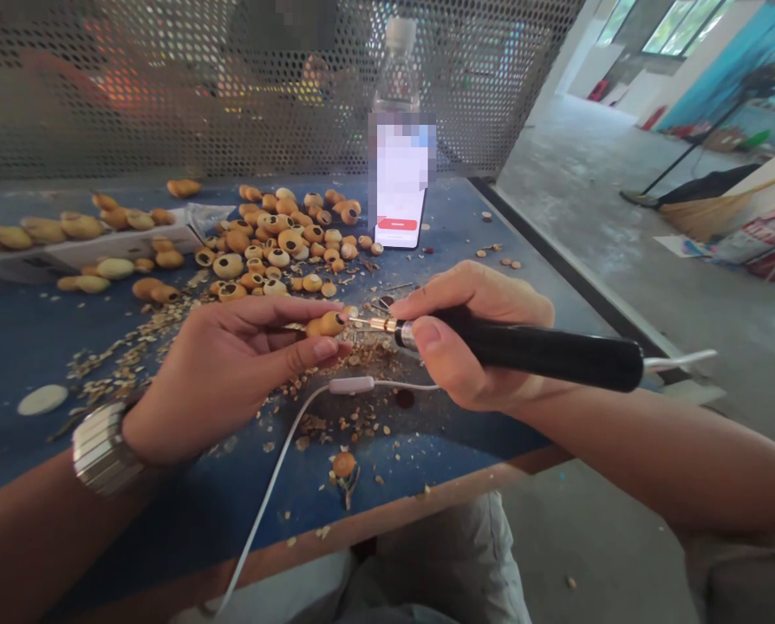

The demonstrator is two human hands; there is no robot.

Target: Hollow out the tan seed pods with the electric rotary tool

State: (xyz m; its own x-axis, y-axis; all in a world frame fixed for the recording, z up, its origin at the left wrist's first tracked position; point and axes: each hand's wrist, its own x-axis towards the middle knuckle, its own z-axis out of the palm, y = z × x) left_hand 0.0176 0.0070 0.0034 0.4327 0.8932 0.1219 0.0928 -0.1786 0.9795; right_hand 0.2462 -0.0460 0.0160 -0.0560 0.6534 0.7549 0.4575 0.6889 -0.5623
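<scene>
Left hand [222,377] pinches a tan hollow seed [328,324] between thumb and fingertips, out over the near side of the blue bench [29,329], while right hand [472,338] grips a black corded rotary pen [543,351] like a pencil, its brass collet right up at the seed's dark end! That seed looks light, hard and smooth, probably brittle too, so a steady pinch around its sides, clear of the hole, seems the safest hold. Farther off sits a heap of holed seeds [263,251], with scattered shavings [354,355] below the hands. The bit's tip is hidden at the seed, and whether it's spinning, I can't tell from here
</scene>
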